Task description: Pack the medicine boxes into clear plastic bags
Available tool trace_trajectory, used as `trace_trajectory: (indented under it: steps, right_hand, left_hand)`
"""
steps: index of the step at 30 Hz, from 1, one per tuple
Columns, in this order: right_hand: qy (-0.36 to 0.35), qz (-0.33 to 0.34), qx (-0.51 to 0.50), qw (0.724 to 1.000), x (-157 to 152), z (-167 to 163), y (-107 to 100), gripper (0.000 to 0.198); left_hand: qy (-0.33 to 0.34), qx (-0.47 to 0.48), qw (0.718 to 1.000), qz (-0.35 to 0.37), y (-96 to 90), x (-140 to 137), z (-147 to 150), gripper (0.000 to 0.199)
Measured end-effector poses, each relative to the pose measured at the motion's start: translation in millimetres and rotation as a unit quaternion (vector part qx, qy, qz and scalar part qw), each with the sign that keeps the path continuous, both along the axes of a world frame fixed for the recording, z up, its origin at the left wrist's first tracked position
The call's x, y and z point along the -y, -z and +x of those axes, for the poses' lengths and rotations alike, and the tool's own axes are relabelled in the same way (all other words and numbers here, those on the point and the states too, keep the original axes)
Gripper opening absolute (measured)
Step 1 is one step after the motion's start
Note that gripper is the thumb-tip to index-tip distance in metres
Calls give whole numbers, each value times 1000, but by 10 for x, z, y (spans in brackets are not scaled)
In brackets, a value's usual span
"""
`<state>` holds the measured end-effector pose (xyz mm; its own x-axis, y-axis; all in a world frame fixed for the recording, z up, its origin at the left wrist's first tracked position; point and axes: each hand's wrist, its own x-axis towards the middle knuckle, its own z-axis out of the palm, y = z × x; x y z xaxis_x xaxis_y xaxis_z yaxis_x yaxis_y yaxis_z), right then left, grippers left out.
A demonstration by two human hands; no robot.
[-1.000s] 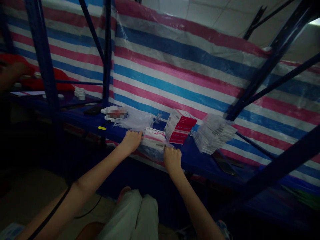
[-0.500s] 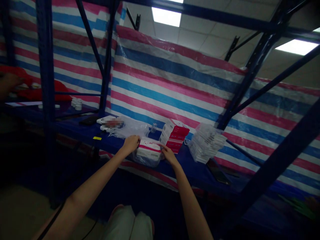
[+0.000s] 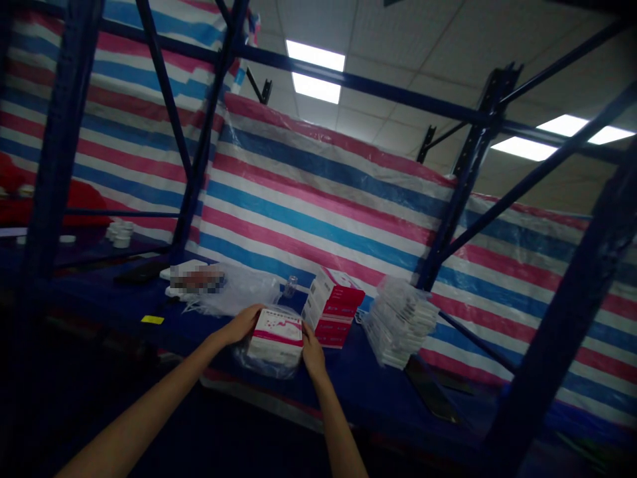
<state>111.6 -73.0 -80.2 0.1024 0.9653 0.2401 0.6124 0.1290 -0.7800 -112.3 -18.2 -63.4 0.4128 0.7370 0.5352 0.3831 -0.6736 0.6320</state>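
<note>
A small white-and-pink box [image 3: 277, 335] sits near the front edge of the blue table, with clear plastic [image 3: 279, 369] bunched at its front. My left hand [image 3: 245, 323] grips its left side, the fingers partly hidden behind the box. On the other side, my right hand [image 3: 312, 352] is closed against the right edge, its thumb and fingers along the side. Just behind my right hand stands a stack of red-and-white boxes [image 3: 334, 307].
Right of the stack leans a plastic-wrapped pile of white packets [image 3: 401, 322], with a dark phone-like slab [image 3: 432, 392] beside it. A crumpled plastic bag [image 3: 249, 289], a small clear bottle [image 3: 290, 287] and a yellow label [image 3: 152, 319] lie leftward. Blue rack posts [image 3: 62, 146] frame the table.
The camera view has tilted up, so the table sits lower in the picture. My right hand has moved from the box's back right corner down along its right side.
</note>
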Motion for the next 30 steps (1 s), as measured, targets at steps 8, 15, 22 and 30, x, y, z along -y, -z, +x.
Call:
trace_trajectory:
  steps: [8, 15, 22, 30]
  right_hand:
    - [-7, 60, -19, 998, -91, 37, 177, 45]
    - [-21, 40, -26, 999, -72, 39, 127, 45]
    - [66, 116, -34, 990, 153, -32, 5, 31]
    - [120, 351, 34, 928, 358, -84, -92, 21]
  left_hand:
    - [-7, -8, 997, -76, -82, 197, -300, 36]
    - [-50, 52, 997, 32, -61, 188, -100, 35]
    - [52, 105, 984, -136, 161, -217, 17, 44]
    - [50, 104, 979, -168, 205, -272, -7, 46]
